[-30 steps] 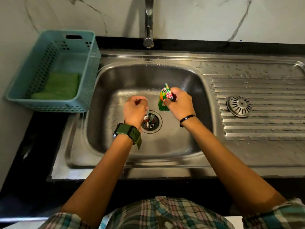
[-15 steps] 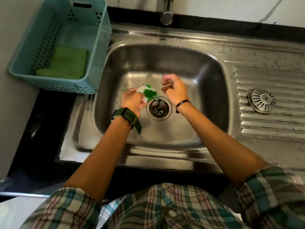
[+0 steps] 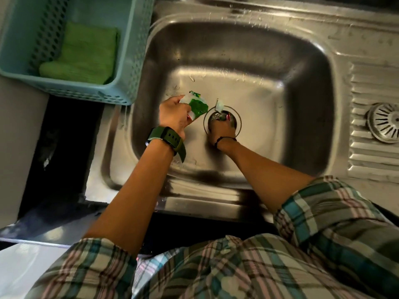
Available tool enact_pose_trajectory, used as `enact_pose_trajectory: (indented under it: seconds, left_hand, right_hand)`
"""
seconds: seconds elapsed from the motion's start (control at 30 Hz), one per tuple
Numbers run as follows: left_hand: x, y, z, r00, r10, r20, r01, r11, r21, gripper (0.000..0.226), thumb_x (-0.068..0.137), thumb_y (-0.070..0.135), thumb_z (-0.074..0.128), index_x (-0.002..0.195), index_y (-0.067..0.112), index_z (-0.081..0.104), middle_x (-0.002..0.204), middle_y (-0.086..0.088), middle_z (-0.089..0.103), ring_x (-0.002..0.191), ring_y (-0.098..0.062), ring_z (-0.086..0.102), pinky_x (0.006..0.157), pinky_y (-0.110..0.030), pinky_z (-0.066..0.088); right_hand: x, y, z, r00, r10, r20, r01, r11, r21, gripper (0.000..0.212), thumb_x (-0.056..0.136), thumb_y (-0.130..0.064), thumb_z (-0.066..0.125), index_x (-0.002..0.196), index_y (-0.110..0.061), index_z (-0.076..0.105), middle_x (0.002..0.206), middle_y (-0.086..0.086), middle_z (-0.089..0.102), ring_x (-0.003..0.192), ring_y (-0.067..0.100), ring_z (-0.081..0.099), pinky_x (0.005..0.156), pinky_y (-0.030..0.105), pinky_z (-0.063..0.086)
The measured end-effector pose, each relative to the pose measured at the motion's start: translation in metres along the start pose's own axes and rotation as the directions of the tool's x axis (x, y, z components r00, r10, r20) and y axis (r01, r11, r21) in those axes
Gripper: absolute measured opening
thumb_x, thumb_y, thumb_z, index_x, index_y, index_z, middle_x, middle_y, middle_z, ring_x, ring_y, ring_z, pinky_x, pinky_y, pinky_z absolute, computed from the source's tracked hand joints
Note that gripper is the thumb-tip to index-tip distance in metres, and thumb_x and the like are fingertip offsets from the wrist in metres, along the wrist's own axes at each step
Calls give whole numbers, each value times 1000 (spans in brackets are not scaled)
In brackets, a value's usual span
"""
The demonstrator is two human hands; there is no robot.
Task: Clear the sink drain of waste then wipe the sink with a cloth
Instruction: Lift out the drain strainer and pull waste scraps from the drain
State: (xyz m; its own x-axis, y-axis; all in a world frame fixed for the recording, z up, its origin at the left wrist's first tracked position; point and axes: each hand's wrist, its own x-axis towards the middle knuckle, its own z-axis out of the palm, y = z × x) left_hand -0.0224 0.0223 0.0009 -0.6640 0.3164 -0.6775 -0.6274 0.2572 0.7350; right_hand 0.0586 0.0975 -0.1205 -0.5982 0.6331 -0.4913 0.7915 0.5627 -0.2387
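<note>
The steel sink fills the middle of the view, wet with droplets. My left hand grips a crumpled green-and-white wrapper just left of the drain. My right hand is over the drain opening with its fingers curled down onto the shiny waste inside. A small pale scrap sticks up at the drain's far rim. The folded green cloth lies in the blue basket left of the sink.
The round metal strainer lies on the ribbed drainboard at the right. The basket overhangs the sink's left rim. A dark counter runs along the left and front.
The wrapper went from my right hand to my left. My right hand has dropped from above the basin onto the drain. My head has leaned closer over the sink.
</note>
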Motion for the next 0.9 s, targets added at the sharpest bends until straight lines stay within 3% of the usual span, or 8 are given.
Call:
enact_pose_trajectory:
  seconds: [0.2, 0.3, 0.4, 0.53, 0.63, 0.77, 0.83, 0.9]
  left_hand:
    - [2, -5, 10, 1000, 19, -3, -19, 998, 56, 35, 84, -14, 39, 104, 6, 60, 98, -11, 63, 88, -26, 66, 80, -35, 57]
    - [5, -9, 12, 999, 22, -28, -19, 996, 91, 35, 85, -11, 42, 111, 4, 61, 92, -5, 63, 82, -21, 67, 77, -33, 58]
    - [7, -16, 14, 999, 30, -20, -27, 992, 127, 34, 83, -11, 43, 102, 8, 64, 80, -1, 63, 79, -20, 67, 75, -32, 58]
    - [3, -19, 20, 997, 47, 68, -59, 980, 193, 27, 81, -9, 49, 94, 9, 65, 75, -3, 63, 75, -21, 64, 79, -38, 57]
    - [-1, -12, 26, 987, -8, 161, -12, 992, 126, 14, 86, 1, 52, 87, 10, 63, 81, -7, 63, 76, -21, 63, 67, -31, 58]
    - [3, -1, 29, 969, -101, 227, 121, 990, -74, 20, 88, 5, 54, 107, -1, 59, 88, -12, 63, 74, -19, 61, 70, -30, 58]
    - [7, 2, 29, 977, -96, 189, 113, 990, -81, 29, 88, -2, 51, 117, -3, 54, 96, -14, 63, 76, -18, 63, 71, -29, 57]
    - [9, 5, 30, 985, -93, 147, 107, 991, -86, 31, 88, -7, 47, 119, -3, 51, 101, -14, 60, 76, -18, 62, 71, -27, 55]
  right_hand:
    - [-1, 19, -19, 984, 173, -31, -148, 913, 379, 31, 83, -22, 63, 110, -7, 65, 116, 17, 64, 109, 33, 58, 94, 34, 47]
    - [-8, 27, -39, 952, 305, -7, -225, 715, 662, 10, 78, -11, 68, 88, -12, 70, 96, 12, 69, 91, 29, 62, 83, 32, 52]
    - [-23, 32, -61, 950, 311, 4, -166, 496, 852, 26, 79, -1, 65, 63, -20, 56, 68, 7, 59, 53, 19, 53, 49, 26, 48]
    - [-44, 22, -84, 945, 118, -304, 172, 612, 772, 15, 81, -1, 62, 72, -13, 63, 78, 12, 63, 73, 23, 59, 69, 32, 51]
    - [-54, 12, -94, 890, -40, -455, 325, 757, 568, 3, 80, -4, 64, 79, -4, 67, 90, 16, 65, 85, 24, 57, 75, 28, 47]
    - [-54, 4, -102, 875, -309, -373, 438, 835, 335, 15, 83, -6, 60, 94, -5, 71, 97, 13, 67, 98, 27, 52, 81, 26, 38]
    - [-47, 6, -107, 916, -296, -273, 396, 778, 487, 19, 83, -5, 60, 98, -7, 72, 99, 7, 70, 100, 23, 56, 89, 27, 44]
    - [-40, 10, -110, 958, -156, -239, 286, 547, 787, 22, 82, 4, 55, 95, -4, 71, 91, 2, 70, 90, 13, 63, 81, 21, 51]
